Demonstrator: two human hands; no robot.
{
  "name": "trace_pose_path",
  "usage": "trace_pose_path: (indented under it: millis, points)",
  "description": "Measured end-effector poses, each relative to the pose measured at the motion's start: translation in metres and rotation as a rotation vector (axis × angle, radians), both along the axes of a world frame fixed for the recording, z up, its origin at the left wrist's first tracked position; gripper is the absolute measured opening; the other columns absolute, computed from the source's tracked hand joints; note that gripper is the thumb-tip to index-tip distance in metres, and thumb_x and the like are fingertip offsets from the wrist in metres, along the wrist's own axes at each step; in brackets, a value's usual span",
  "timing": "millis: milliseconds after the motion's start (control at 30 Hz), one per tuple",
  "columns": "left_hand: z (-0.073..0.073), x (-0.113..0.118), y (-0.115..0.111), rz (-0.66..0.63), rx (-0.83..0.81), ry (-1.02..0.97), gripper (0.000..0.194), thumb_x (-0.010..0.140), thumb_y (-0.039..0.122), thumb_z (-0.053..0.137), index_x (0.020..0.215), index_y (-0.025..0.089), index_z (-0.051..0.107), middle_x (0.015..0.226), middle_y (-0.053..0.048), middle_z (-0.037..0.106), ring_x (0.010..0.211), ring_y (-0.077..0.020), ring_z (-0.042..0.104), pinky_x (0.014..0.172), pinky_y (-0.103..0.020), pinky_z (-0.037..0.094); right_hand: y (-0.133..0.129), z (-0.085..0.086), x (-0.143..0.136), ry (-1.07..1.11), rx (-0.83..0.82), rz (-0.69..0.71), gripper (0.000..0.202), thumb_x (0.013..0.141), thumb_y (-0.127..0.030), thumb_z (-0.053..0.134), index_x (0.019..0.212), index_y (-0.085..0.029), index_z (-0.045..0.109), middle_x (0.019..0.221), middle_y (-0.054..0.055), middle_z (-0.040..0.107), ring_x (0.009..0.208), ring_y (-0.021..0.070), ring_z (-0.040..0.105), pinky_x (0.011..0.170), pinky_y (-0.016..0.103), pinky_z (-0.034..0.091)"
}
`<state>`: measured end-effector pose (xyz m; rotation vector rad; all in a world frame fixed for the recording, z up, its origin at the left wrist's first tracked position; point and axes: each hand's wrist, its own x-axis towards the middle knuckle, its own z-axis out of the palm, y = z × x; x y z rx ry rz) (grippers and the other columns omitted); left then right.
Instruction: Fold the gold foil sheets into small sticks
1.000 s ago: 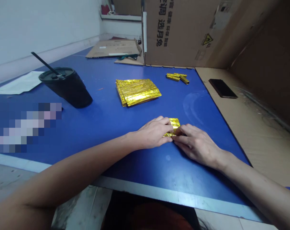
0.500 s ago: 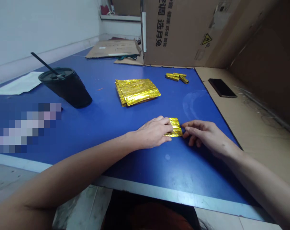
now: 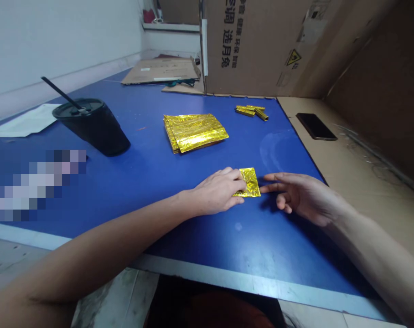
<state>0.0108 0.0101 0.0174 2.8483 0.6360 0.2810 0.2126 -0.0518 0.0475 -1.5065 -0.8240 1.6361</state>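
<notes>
A shiny sheet of gold foil paper (image 3: 252,183) lies on the blue table, its left part hidden under my left hand (image 3: 222,190). The fingers of that hand are bent and press the paper down, holding it. Just past the paper's right edge is my right hand (image 3: 301,196), with two fingers stretched toward the edge and the others loosely bent; nothing is in it. Farther back rests a pile of larger gold foil sheets (image 3: 196,132). Several small rolled or folded gold foil strips (image 3: 251,111) lie beyond it to the right.
A black cup with a straw (image 3: 92,125) stands at the left, near a white paper (image 3: 25,120). On the cardboard at the right is a dark phone (image 3: 316,126). A cardboard wall (image 3: 255,50) rises behind; flat cardboard (image 3: 162,70) lies at the back.
My right hand has opened its fingers and drawn slightly right, off the paper's edge. More of the paper's right part now lies flat. The left hand stays in place.
</notes>
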Motion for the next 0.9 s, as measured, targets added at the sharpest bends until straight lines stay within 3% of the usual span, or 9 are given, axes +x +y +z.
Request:
trace_pose_path:
  millis: [100,200,367,467,633,900]
  points:
    - [0.001,0.001,-0.001,0.005,-0.005,0.007,0.022,0.080,0.030,0.054,0.095,0.015,0.058,0.100,-0.007,0.051,0.093,-0.0191,0.044,0.082,-0.031,0.038,0.000,-0.006,-0.003,0.008,0.058,0.049,0.026,0.076,-0.025,0.054,0.100,-0.017,0.052,0.078,0.008,0.066,0.038,0.0064,0.047,0.033,0.018,0.035]
    - [0.002,0.000,-0.002,0.012,-0.002,0.012,0.021,0.080,0.030,0.053,0.095,0.015,0.058,0.100,-0.007,0.051,0.093,-0.0193,0.044,0.081,-0.031,0.038,-0.003,-0.014,-0.010,-0.128,0.189,0.141,0.028,0.073,-0.021,0.055,0.101,-0.017,0.052,0.073,0.003,0.063,0.039,0.0066,0.047,0.034,0.019,0.035]
    - [0.003,0.000,-0.002,-0.004,0.001,0.006,0.020,0.080,0.030,0.053,0.094,0.015,0.057,0.100,-0.007,0.052,0.094,-0.0192,0.044,0.082,-0.031,0.038,-0.007,-0.025,-0.015,-0.741,0.689,0.379,0.025,0.077,-0.015,0.048,0.099,-0.018,0.060,0.074,0.003,0.060,0.058,0.0122,0.055,0.054,0.027,0.046]
    - [0.003,0.000,-0.002,0.005,0.001,0.002,0.019,0.080,0.029,0.053,0.093,0.015,0.057,0.099,-0.006,0.052,0.092,-0.0187,0.045,0.081,-0.031,0.039,-0.006,-0.032,-0.012,-1.048,0.941,0.432,0.022,0.082,-0.018,0.045,0.096,-0.021,0.062,0.082,0.005,0.058,0.071,0.0151,0.056,0.063,0.030,0.047]
    - [0.001,0.000,-0.002,0.010,0.000,-0.011,0.019,0.081,0.029,0.052,0.093,0.016,0.058,0.098,-0.006,0.052,0.092,-0.0182,0.044,0.081,-0.031,0.039,-0.004,-0.035,-0.010,-1.310,1.098,0.407,0.021,0.084,-0.022,0.045,0.089,-0.019,0.065,0.083,0.007,0.056,0.071,0.0150,0.052,0.060,0.027,0.045]
    - [-0.003,-0.001,-0.006,0.055,-0.007,-0.075,0.021,0.081,0.028,0.051,0.096,0.017,0.061,0.097,-0.007,0.049,0.093,-0.0176,0.044,0.084,-0.030,0.038,-0.003,-0.031,-0.011,-1.346,1.124,0.566,0.023,0.085,-0.016,0.042,0.086,-0.018,0.065,0.085,0.009,0.059,0.078,0.0183,0.051,0.067,0.032,0.045]
